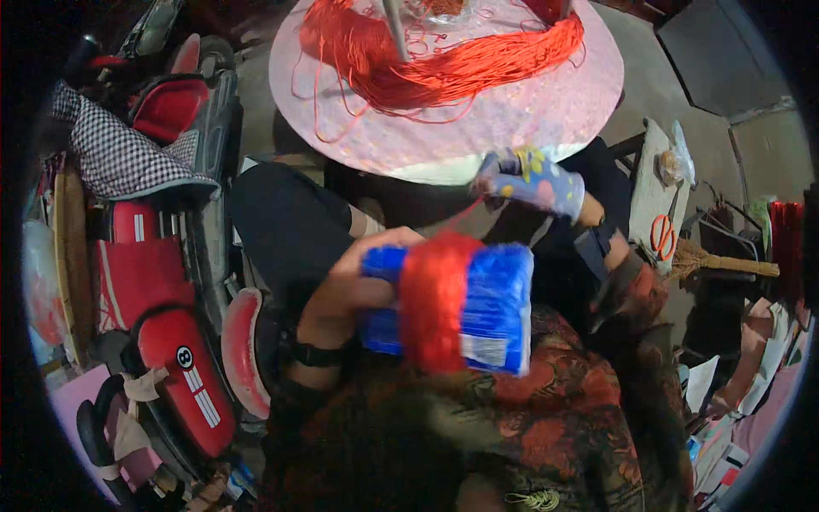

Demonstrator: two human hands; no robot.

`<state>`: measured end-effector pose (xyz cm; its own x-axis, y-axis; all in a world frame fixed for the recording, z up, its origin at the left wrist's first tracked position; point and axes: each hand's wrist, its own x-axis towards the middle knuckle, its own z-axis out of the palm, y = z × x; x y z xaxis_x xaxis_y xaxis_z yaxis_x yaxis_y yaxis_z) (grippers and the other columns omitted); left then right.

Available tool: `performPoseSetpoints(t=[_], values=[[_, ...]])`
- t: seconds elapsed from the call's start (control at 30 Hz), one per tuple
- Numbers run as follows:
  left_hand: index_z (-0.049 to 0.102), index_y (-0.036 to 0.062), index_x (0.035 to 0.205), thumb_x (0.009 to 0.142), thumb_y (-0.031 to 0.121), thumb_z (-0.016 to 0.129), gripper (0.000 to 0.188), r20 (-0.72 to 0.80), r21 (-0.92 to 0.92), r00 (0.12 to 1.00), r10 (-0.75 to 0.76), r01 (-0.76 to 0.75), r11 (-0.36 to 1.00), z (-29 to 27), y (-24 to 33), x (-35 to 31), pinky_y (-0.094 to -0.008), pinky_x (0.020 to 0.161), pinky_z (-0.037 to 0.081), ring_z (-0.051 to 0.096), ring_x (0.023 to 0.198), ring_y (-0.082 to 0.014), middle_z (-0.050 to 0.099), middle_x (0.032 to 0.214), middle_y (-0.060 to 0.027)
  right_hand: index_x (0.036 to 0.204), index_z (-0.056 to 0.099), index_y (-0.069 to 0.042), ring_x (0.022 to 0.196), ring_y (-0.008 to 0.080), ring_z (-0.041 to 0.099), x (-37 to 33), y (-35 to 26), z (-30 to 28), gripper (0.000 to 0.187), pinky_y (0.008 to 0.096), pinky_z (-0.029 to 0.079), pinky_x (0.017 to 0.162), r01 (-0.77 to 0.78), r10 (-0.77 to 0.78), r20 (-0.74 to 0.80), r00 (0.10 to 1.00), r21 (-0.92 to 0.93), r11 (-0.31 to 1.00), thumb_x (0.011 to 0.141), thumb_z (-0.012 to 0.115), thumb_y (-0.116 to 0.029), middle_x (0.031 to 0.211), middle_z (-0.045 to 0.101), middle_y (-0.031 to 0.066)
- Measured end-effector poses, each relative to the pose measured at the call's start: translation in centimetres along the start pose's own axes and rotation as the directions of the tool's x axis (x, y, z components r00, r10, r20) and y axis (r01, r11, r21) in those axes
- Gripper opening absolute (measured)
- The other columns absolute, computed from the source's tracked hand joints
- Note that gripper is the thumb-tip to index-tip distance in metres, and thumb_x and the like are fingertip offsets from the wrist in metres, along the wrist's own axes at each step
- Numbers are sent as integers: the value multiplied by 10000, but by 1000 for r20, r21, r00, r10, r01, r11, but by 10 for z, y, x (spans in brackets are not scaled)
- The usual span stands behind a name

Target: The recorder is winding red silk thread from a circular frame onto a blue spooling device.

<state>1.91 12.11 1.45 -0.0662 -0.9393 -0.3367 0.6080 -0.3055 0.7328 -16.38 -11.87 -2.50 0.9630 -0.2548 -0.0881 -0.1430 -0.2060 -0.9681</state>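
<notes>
My bare left hand (345, 282) is closed round one end of a blue rectangular packet (499, 299), held above my lap. Red cord (435, 303) is wound in a thick band about the packet's middle; motion blurs it. A strand of cord stretches up from the band to my right hand (529, 183). That hand wears a pale blue glove with coloured spots, and its fingers are closed on the strand near the table's edge. Beyond it, a large loose hank of red cord (426, 72) lies curved round metal posts on the round table.
The round table (512, 128) has a pale pink cover. On the right, orange-handled scissors (663, 235) lie on a narrow board (653, 183), beside a straw broom (725, 260). A red and black ride-on vehicle (183, 375) stands close on my left.
</notes>
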Motion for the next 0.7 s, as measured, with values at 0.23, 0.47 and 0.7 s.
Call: performPoseSetpoints(t=[0.23,0.47,0.7], values=[[536,6,1190,836,208,676,431,-560,14,766,316,-372,928,-13,-12,13,-317,821,517,621,933,-152,622,1043,-72,941,631,-87,748,312,637,-37,-5,56,163,380,511,655,319,-241,210,948,-577,752,886,586,-234,790,638,127],[589,10,1085,745,225,770,441,-83,447,984,-156,177,877,-12,-10,21,-261,756,488,572,838,-89,619,926,-31,812,668,-68,630,132,592,-3,-60,20,196,282,478,605,140,-96,183,978,-246,959,790,736,-251,679,635,28],[529,18,1186,738,238,716,533,-64,-142,995,75,-83,986,-7,-4,-5,-285,861,471,594,947,-127,610,1062,-44,1124,607,-24,913,166,620,-21,24,30,365,290,482,831,-64,77,-97,992,136,989,861,668,-270,1016,660,126]])
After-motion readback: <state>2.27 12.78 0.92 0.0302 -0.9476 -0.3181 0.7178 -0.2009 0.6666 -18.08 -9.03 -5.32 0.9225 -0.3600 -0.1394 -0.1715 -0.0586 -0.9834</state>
